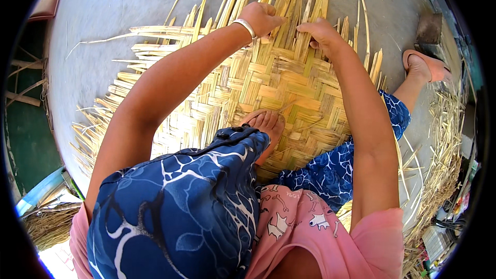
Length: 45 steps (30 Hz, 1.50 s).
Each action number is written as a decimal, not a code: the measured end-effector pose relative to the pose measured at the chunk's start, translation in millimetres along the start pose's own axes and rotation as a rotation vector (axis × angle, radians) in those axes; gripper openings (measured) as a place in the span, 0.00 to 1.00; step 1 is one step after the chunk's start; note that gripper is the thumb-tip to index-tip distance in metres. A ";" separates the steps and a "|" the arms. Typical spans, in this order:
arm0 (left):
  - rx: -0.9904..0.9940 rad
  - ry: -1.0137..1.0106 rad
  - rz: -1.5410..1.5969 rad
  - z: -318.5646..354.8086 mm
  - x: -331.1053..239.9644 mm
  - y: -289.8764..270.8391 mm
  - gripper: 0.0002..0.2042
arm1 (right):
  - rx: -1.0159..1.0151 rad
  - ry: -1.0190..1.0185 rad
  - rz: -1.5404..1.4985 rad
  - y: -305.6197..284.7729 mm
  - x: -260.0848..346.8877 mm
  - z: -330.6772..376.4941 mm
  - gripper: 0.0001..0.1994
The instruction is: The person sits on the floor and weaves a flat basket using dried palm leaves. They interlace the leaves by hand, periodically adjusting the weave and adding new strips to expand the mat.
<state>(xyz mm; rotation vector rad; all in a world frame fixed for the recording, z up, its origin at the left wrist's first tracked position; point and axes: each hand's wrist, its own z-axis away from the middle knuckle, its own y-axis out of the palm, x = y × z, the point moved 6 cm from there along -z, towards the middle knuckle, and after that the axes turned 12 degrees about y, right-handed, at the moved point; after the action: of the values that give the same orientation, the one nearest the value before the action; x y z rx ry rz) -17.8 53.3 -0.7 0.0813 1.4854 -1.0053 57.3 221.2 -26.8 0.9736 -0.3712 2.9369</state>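
A flat mat (281, 80) of wide yellow-green reed or bamboo strips lies on the floor, woven in a criss-cross. Long loose strips (295, 0) fan out beyond its far edge. My left hand (260, 19), with a silver bangle on the wrist, is closed on strips at that edge, its thumb side toward the right. Close by on the right, my right hand (323, 35) pinches a neighbouring strip between thumb and fingers; its fingertips are partly hidden. My bare foot (267, 124) presses on the woven part.
My other foot, in a pink slipper (431, 67), rests right of the mat near a dark block (430, 31). Loose straw (442, 144) is heaped along the right side. Uneven strip ends stick out at the mat's left edge. Grey concrete floor (119, 15) surrounds it.
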 end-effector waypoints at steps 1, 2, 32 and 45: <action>-0.016 0.001 -0.002 1.1 0.3 -0.7 0.19 | 0.021 -0.010 -0.018 0.0 -2.7 -1.9 0.18; -0.031 -0.020 0.031 1.2 2.1 0.2 0.18 | 0.038 -0.021 -0.037 -0.9 -4.3 -2.3 0.20; -0.111 -0.073 0.093 -1.3 15.9 11.6 0.14 | -0.350 -0.333 0.244 1.3 -1.7 10.9 0.20; 0.537 0.241 -0.195 -15.9 -29.0 36.1 0.10 | -0.103 -0.473 -0.104 13.8 -4.1 50.0 0.14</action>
<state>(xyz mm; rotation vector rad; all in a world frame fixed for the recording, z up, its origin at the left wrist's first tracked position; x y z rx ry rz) -2.4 99.6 2.3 0.4626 1.4187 -1.5797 88.5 196.4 6.7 1.6121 -0.4586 2.5406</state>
